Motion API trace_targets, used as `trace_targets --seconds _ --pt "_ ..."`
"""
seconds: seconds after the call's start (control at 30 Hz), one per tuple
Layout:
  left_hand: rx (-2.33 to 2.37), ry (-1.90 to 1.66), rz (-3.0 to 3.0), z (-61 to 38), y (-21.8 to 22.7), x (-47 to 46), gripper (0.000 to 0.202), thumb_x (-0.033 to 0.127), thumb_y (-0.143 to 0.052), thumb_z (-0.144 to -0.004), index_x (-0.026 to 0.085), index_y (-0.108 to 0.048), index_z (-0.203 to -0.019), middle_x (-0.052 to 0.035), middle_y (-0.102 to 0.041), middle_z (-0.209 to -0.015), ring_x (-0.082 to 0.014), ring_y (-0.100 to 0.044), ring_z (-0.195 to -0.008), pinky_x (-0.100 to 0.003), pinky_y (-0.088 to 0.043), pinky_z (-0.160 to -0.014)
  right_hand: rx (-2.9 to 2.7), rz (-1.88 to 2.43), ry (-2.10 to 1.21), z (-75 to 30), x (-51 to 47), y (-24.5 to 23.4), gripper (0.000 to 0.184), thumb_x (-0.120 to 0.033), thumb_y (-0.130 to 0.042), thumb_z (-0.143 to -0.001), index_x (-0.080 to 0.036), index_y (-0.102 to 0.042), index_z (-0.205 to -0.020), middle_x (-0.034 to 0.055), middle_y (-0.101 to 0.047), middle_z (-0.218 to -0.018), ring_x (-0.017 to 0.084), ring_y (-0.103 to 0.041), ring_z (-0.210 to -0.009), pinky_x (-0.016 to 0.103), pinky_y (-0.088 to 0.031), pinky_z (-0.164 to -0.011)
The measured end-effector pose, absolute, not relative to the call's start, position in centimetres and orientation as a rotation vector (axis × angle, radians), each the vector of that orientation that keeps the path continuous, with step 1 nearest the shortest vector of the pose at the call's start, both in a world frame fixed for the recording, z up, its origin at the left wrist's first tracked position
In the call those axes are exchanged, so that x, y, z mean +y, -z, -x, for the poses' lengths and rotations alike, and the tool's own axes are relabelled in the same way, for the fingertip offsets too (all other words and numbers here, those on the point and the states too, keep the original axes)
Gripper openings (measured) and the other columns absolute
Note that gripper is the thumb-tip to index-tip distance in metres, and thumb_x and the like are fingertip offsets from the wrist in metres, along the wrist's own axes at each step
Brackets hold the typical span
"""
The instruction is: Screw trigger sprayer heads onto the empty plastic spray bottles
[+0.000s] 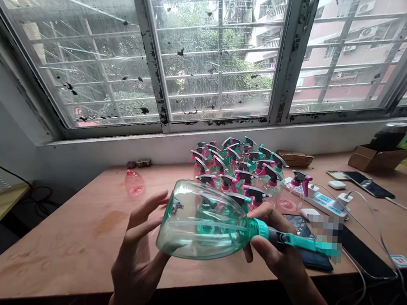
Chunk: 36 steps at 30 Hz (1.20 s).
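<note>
Head view: my right hand [279, 260] clasps green bottle [201, 231] by neck, sideways above bench [79, 236], spray head [300, 242] toward three o'clock. My left hand [135, 254] curves round base, grip unclear. Step: seemingly two-handed handling; next move calls for steady neck.

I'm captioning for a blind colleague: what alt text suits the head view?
Translucent green spray bottle held sideways, left hand at its base, right hand around its neck. Behind it, many spray bottles with pink or turquoise parts stand on a wooden table below windows.
</note>
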<state>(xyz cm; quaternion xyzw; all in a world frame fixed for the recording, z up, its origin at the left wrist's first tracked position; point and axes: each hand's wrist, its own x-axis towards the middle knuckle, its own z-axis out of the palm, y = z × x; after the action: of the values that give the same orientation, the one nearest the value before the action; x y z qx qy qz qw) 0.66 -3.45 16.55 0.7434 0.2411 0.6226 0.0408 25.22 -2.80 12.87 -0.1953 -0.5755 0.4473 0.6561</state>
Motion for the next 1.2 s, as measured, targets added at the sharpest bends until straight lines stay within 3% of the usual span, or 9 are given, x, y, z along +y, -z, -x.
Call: trace_targets --seconds 0.1,0.2,0.3,0.47,0.6,0.73,0.93,1.1,1.2 --pt "0.705 -1.771 -2.204 -0.4 -16.4 -3.4 0.059 0.021 -0.087 -0.076 0.027 -0.057 -0.127 -0.0105 -0.055 -0.149 -0.0298 -0.054 -0.137 -0.048 -0.054 -0.108 -1.368 0.490 -0.888 -25.6 -2.9 -12.9 0.026 -0.029 -0.082 -0.083 -0.024 -0.062 -0.098 -0.0044 -0.069 -0.058 0.015 -0.061 -0.042 0.023 -0.044 -0.044" --pt "0.727 -1.775 -2.185 -0.2 -16.3 -3.3 0.049 0.039 -0.080 -0.084 0.025 -0.057 -0.126 -0.0126 -0.053 -0.149 -0.0322 -0.049 -0.141 -0.050 -0.053 -0.108 -1.446 0.558 -0.859 -25.8 -3.0 -12.9 0.031 -0.023 -0.087 -0.075 -0.023 -0.064 -0.097 -0.0009 -0.072 -0.069 0.018 -0.067 -0.051 0.026 -0.047 -0.048" --pt "0.832 -1.783 -2.323 0.1 -16.2 -3.1 0.045 0.031 -0.075 -0.089 0.028 -0.058 -0.131 -0.0090 -0.049 -0.153 -0.0316 -0.046 -0.144 -0.051 -0.048 -0.113 -1.377 0.522 -0.983 -25.6 -2.9 -13.0 0.027 -0.030 -0.084 -0.081 -0.023 -0.063 -0.097 -0.0026 -0.071 -0.063 0.018 -0.068 -0.048 0.024 -0.046 -0.046" --pt "0.869 -1.815 -2.559 0.5 -16.4 -3.0 0.074 0.001 -0.074 -0.083 0.035 -0.049 -0.144 -0.0031 -0.043 -0.157 -0.0269 -0.046 -0.144 -0.046 -0.044 -0.118 -1.323 0.440 -1.101 -25.2 -2.7 -13.2 0.026 -0.039 -0.078 -0.087 -0.023 -0.060 -0.098 -0.0043 -0.071 -0.057 0.018 -0.068 -0.044 0.023 -0.045 -0.043" --pt "0.964 -1.680 -2.560 0.2 -16.3 -3.1 0.095 0.027 -0.091 -0.073 0.025 -0.038 -0.152 -0.0122 -0.033 -0.163 -0.0326 -0.034 -0.151 -0.049 -0.035 -0.124 -1.421 0.568 -0.876 -25.3 -3.0 -12.8 0.026 -0.029 -0.083 -0.082 -0.024 -0.063 -0.097 -0.0025 -0.072 -0.064 0.017 -0.067 -0.049 0.023 -0.046 -0.046" --pt "0.902 -1.776 -2.400 -0.1 -16.2 -3.0 0.068 0.044 -0.077 -0.086 0.025 -0.049 -0.144 -0.0114 -0.034 -0.163 -0.0329 -0.033 -0.151 -0.054 -0.032 -0.125 -1.511 0.626 -0.673 -25.3 -3.1 -12.7 0.031 -0.025 -0.087 -0.077 -0.024 -0.065 -0.099 -0.0002 -0.075 -0.069 0.018 -0.068 -0.052 0.026 -0.047 -0.049" --pt "0.781 -1.860 -2.471 0.1 -16.2 -2.9 0.077 0.004 -0.080 -0.080 0.030 -0.049 -0.146 -0.0069 -0.044 -0.157 -0.0267 -0.045 -0.144 -0.045 -0.044 -0.119 -1.320 0.446 -0.988 -24.2 -3.3 -12.9 0.025 -0.040 -0.079 -0.088 -0.025 -0.061 -0.096 -0.0043 -0.071 -0.056 0.017 -0.066 -0.041 0.023 -0.046 -0.041" --pt "0.656 -1.822 -2.250 0.1 -16.3 -3.3 0.069 0.029 -0.086 -0.079 0.024 -0.053 -0.138 -0.0114 -0.052 -0.153 -0.0280 -0.051 -0.142 -0.038 -0.055 -0.108 -1.336 0.559 -0.925 -24.0 -3.9 -12.5 0.030 -0.032 -0.085 -0.081 -0.023 -0.063 -0.099 -0.0014 -0.073 -0.066 0.018 -0.069 -0.049 0.026 -0.050 -0.045" --pt "0.645 -1.841 -2.256 0.0 -16.6 -3.1 0.060 0.024 -0.085 -0.081 0.026 -0.057 -0.133 -0.0091 -0.053 -0.153 -0.0268 -0.051 -0.142 -0.039 -0.055 -0.109 -1.323 0.495 -0.965 -23.9 -3.8 -12.8 0.027 -0.035 -0.083 -0.084 -0.024 -0.063 -0.097 -0.0028 -0.072 -0.062 0.017 -0.068 -0.046 0.023 -0.048 -0.042"
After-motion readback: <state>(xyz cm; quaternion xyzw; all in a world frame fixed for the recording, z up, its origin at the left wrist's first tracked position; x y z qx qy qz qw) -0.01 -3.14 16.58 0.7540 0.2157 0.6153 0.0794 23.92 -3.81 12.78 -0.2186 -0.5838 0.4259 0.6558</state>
